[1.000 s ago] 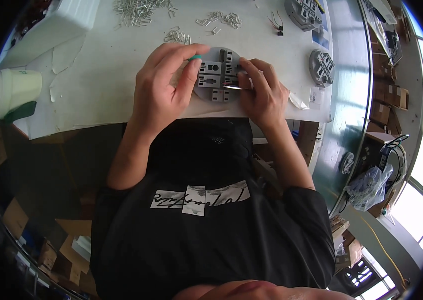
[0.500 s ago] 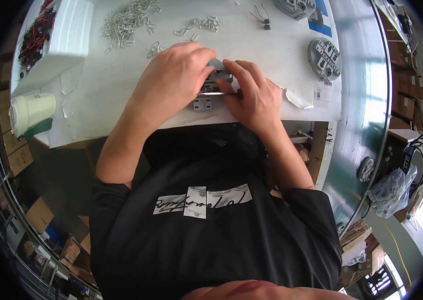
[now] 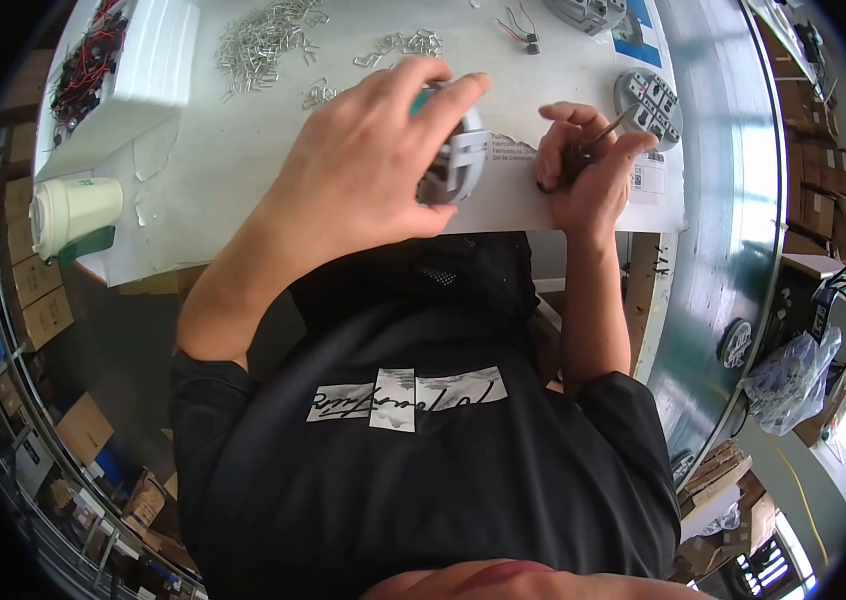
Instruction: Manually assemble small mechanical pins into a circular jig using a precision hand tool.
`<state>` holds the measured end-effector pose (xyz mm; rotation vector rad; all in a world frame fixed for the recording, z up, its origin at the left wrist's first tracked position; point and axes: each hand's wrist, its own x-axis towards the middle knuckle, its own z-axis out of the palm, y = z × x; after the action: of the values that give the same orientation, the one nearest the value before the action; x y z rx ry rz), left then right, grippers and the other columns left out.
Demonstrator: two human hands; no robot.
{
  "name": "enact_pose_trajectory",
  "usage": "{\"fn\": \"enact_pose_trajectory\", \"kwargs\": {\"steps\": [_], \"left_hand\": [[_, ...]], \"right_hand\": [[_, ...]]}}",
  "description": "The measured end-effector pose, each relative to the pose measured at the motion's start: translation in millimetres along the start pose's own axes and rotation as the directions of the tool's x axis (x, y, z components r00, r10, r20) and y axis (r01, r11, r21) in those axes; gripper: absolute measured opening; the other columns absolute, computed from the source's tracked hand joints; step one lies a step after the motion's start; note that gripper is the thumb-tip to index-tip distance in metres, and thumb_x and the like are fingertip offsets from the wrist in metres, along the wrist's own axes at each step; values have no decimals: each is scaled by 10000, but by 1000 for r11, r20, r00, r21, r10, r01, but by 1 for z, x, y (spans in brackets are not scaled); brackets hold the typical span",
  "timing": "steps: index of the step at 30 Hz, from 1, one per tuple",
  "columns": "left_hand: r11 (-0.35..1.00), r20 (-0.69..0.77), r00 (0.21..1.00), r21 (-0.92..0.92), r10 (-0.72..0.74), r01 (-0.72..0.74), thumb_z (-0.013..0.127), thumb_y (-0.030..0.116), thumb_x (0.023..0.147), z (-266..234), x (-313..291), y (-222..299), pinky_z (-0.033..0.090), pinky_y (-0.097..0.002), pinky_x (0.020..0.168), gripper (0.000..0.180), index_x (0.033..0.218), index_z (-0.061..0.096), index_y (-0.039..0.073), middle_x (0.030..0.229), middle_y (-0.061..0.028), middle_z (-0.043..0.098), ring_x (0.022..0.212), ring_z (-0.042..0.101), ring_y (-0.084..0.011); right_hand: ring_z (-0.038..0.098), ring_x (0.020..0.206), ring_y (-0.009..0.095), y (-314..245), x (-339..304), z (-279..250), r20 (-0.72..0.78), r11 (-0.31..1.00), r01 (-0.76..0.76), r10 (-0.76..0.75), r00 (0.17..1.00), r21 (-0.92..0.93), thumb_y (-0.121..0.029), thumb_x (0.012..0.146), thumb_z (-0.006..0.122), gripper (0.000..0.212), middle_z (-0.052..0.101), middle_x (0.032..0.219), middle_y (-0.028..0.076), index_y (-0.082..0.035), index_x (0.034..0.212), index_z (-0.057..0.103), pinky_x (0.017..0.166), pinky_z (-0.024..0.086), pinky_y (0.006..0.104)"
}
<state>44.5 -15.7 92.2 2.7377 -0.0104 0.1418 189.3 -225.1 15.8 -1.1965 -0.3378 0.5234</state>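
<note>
My left hand (image 3: 363,165) is closed round a round grey plastic housing (image 3: 466,160), tilted up on its side above the table's front part. Its inner face is turned away from view, and my fingers cover much of it. A bit of green shows by the fingers. To the right, my right hand (image 3: 591,185) is apart from the housing, curled palm up round a screwdriver-like tool (image 3: 603,136) with a dark handle and thin metal shaft. The shaft points to the far right, toward a second round grey housing (image 3: 649,105) with black slots lying on the table.
Small bent metal pins (image 3: 268,45) lie heaped at the back left, with a smaller group (image 3: 411,44) beside them. A white foam box (image 3: 148,85) holds red and black wired parts. A pale cup (image 3: 78,215) stands at the left edge. A wired black part (image 3: 531,42) lies farther back.
My hands have moved apart. The left has tipped the housing up from the table onto its side; the right has drawn away rightward with the tool and turned palm up.
</note>
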Motion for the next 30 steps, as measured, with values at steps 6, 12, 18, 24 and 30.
{"fn": "enact_pose_trajectory", "kwargs": {"steps": [6, 12, 18, 24, 30], "left_hand": [[960, -477, 878, -259, -32, -106, 962, 216, 669, 58, -42, -25, 567, -467, 939, 973, 1521, 515, 64, 1450, -182, 465, 1056, 668, -312], [910, -372, 918, -414, -137, -33, 976, 232, 674, 56, -59, -33, 566, -407, 895, 1064, 1591, 458, 79, 1241, -146, 627, 1023, 668, -278], [865, -304, 935, -502, -182, 6, 1003, 323, 646, 71, -63, -45, 562, -402, 849, 1043, 1546, 533, 85, 972, -111, 703, 933, 674, -278], [865, -346, 911, -501, -223, 22, 1031, 253, 592, 71, -61, -40, 586, -362, 859, 1034, 1516, 590, 110, 998, -90, 725, 897, 688, -222], [875, -355, 911, -483, -212, 15, 1031, 242, 583, 71, -61, -42, 577, -364, 820, 1041, 1517, 589, 111, 959, -75, 712, 861, 654, -214]], "right_hand": [[509, 575, 169, -18, -1, 19, 275, 771, 74, 134, 952, -632, -384, 1134, 523, 466, 621, 718, 71, 8, 954, 699, 566, 411, 326], [626, 620, 373, -38, -3, 51, 493, 348, 431, 110, 863, -833, -359, 1073, 606, 416, 661, 712, 174, -11, 865, 698, 589, 493, 457], [623, 759, 456, -51, -13, 76, 370, 111, 356, 406, 836, -928, -258, 1058, 625, 315, 649, 753, 222, 3, 883, 653, 651, 460, 508], [631, 735, 449, -46, -5, 76, 429, 224, 367, 398, 811, -903, -263, 1060, 622, 321, 647, 730, 218, 1, 883, 666, 648, 473, 501], [665, 709, 410, -42, 4, 77, 409, 210, 351, 491, 769, -912, -274, 1070, 615, 334, 687, 724, 188, 8, 913, 699, 661, 508, 454]]}}
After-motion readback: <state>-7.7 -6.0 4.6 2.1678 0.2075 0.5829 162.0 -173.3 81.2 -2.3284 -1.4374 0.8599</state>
